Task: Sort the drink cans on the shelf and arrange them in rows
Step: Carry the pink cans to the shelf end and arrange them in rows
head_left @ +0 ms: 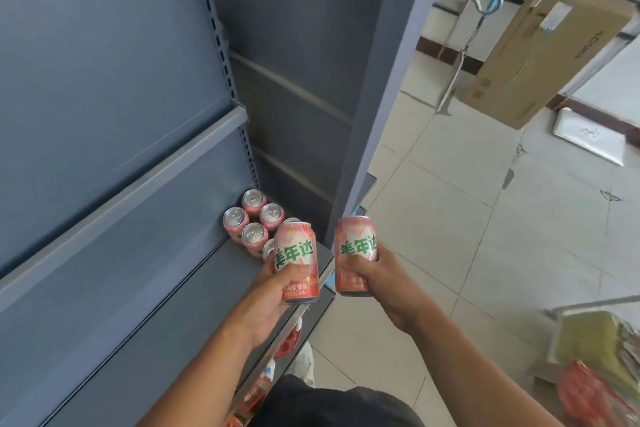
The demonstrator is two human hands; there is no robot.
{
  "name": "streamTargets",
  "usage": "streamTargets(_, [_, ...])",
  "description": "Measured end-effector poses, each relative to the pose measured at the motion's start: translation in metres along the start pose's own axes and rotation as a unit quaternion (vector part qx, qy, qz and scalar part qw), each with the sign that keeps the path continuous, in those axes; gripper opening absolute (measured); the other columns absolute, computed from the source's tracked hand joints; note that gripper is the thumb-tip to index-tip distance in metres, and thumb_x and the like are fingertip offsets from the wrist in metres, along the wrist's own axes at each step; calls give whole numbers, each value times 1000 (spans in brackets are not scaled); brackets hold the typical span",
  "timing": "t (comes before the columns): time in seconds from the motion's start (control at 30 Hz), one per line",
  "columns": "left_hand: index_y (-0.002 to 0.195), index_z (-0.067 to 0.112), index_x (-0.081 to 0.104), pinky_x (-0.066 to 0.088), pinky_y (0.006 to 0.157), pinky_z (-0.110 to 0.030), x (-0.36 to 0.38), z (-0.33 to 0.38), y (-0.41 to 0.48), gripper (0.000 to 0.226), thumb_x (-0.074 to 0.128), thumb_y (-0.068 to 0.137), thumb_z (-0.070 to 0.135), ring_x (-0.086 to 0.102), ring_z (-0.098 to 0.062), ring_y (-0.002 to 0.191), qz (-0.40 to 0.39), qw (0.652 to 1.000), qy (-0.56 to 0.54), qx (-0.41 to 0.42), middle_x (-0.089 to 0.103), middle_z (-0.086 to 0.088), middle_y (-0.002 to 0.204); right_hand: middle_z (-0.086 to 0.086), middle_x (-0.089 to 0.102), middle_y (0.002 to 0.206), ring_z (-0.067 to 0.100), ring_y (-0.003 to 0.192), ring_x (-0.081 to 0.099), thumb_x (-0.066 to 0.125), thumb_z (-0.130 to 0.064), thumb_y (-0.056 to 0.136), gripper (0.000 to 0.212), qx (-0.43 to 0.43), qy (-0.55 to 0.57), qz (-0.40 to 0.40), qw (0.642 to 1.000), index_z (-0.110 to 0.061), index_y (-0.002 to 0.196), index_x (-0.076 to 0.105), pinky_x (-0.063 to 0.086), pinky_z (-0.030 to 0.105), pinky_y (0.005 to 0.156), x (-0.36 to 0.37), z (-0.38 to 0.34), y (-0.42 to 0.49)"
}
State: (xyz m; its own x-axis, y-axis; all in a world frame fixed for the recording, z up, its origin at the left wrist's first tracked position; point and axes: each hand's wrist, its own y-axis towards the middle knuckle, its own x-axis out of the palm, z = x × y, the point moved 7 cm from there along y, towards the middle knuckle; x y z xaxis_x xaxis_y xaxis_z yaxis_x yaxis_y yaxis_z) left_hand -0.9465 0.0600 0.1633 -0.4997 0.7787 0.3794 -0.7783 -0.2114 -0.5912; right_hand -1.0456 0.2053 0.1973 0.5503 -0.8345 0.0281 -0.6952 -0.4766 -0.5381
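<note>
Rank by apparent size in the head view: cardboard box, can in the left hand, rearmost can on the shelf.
1. cardboard box
2. can in the left hand
3. rearmost can on the shelf
Nearness enlarges the held can; both cans look the same type, likely equal.

The left pink can [296, 262] carries green characters "美年达" and, near its bottom, "330". The right pink can [356, 255] shows the same "美年达". The print on the far cardboard box [543, 55] is not readable.
</note>
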Motion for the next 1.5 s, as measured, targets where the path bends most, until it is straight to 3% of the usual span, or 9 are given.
streamTargets(0.27, [129, 25, 53, 54, 77, -31, -20, 13, 26, 72, 79, 62, 27, 68, -22, 103, 32, 999, 2, -9, 70, -7, 115, -1, 69, 97, 17, 87, 71, 69, -23, 91, 20, 23, -83, -75, 993, -26, 106, 56, 58, 21, 69, 23, -13, 52])
streamTargets(0.5, [125, 27, 57, 56, 85, -37, -31, 4, 34, 52, 79, 78, 26, 69, -21, 103, 153, 988, -20, 0, 73, -2, 110, -1, 72, 99, 14, 89, 72, 68, -26, 92, 17, 73, -162, -193, 965, -24, 106, 60, 58, 22, 73, 39, -4, 98])
streamTargets(0.6, [120, 28, 60, 56, 88, -40, -32, -5, 35, 40, 74, 84, 17, 69, -21, 100, 232, 972, -34, 2, 74, 0, 108, -6, 73, 102, 14, 95, 70, 70, -35, 90, 25, 99, -196, -245, 944, -30, 111, 59, 57, 28, 84, 41, 7, 115])
streamTargets(0.77, [108, 21, 62, 56, 77, -33, -27, -33, 35, 35, 74, 80, 3, 67, -18, 87, 327, 943, -56, 5, 71, -3, 94, -9, 69, 103, 9, 95, 67, 71, -25, 89, 32, 119, -257, -306, 909, -34, 115, 55, 51, 19, 69, 39, 17, 136])
streamTargets(0.9, [111, 21, 57, 53, 64, -22, -23, -62, 45, 48, 77, 74, -2, 66, -16, 86, 369, 928, -52, 5, 67, -6, 94, -3, 64, 108, 13, 102, 62, 72, -9, 84, 50, 115, -293, -337, 888, -33, 120, 48, 49, 23, 74, 38, 30, 152])
streamTargets(1.13, [119, 32, 53, 52, 69, -15, -31, -94, 71, 73, 83, 62, -2, 63, -5, 92, 436, 899, -2, 36, 66, 9, 103, -5, 62, 107, 12, 102, 62, 75, -4, 76, 69, 94, -320, -281, 900, -30, 130, 41, 48, 19, 71, 31, 60, 185])
streamTargets(1.23, [117, 32, 56, 56, 82, -28, -42, -105, 88, 71, 86, 58, 7, 64, -9, 95, 439, 897, 21, 40, 67, 9, 105, -10, 63, 103, 5, 93, 63, 77, 1, 74, 68, 72, -316, -257, 910, -34, 123, 46, 51, 12, 64, 34, 68, 200])
streamTargets(1.33, [117, 35, 54, 55, 88, -39, -48, -116, 105, 71, 86, 55, 22, 64, -12, 101, 450, 892, 41, 29, 66, 12, 109, -12, 66, 98, 10, 93, 66, 79, -1, 69, 64, 30, -346, -223, 911, -42, 109, 50, 59, 32, 77, 34, 79, 215])
streamTargets(1.5, [114, 38, 50, 45, 76, -15, -49, -125, 124, 69, 88, 60, 18, 61, 2, 96, 471, 878, 76, 25, 64, 20, 103, -8, 64, 105, 19, 102, 61, 85, -20, 59, 59, -62, -395, -187, 897, -46, 101, 52, 53, 47, 91, 33, 92, 222])
